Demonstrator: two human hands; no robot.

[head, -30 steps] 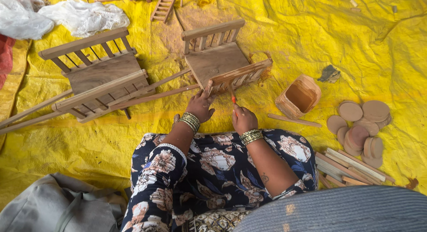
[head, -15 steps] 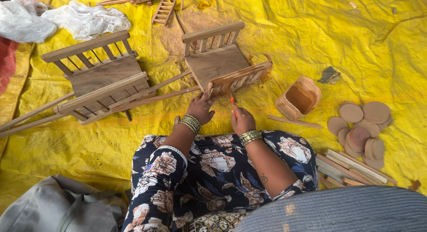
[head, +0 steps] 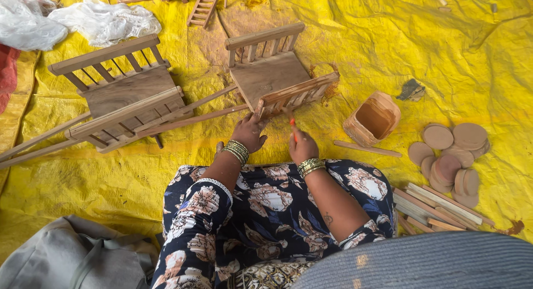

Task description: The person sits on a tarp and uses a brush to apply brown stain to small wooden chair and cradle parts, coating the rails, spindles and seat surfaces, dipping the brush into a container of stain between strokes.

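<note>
Gripping wooden cart [head: 270,77] — left hand [head: 249,133]

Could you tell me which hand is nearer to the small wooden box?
Right. The right hand lies just left of the box, with yellow sheet between them; the left hand is farther off, at the cart's railing.

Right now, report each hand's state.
Left hand: fingers resting on the small wooden cart.
Right hand: closed on an orange-tipped stick.

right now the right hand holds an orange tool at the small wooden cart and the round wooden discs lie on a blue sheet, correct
Not quite. The head view shows the round wooden discs lying on a yellow sheet, not a blue one. The rest holds: the right hand holds an orange tool at the small wooden cart.
</note>
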